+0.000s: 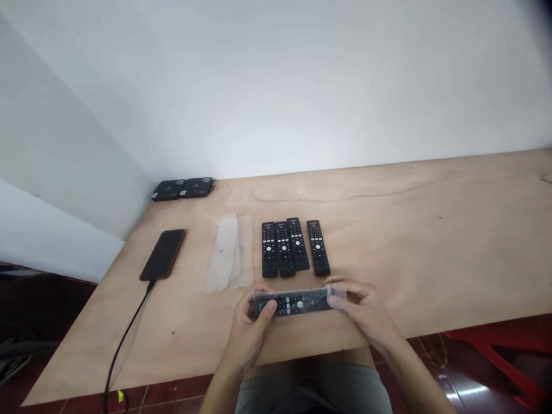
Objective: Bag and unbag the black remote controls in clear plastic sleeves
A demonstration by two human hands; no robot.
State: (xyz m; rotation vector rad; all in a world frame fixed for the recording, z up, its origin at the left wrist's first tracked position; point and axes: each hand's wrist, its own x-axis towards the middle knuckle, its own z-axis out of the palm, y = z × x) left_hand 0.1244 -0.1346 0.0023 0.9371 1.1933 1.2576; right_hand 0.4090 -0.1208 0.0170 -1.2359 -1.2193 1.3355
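Observation:
Both hands hold a black remote in a clear plastic sleeve [302, 303], level above the table's front part. My left hand [252, 328] grips its left end, thumb on top. At the right end, my right hand [363, 306] pinches the sleeve beside the remote's tip. Beyond them several bare black remotes [283, 249] lie upright in a row, with one remote [318, 248] a little apart on the right. Left of the row, flat clear plastic sleeves [230, 252] overlap on the wood.
A black phone [163, 254] with a cable [122, 342] lies on the left of the wooden table [417, 250]. Two black boxes [182, 189] sit at the back left corner by the white wall [321, 78]. A red stool [507, 356] stands at the lower right.

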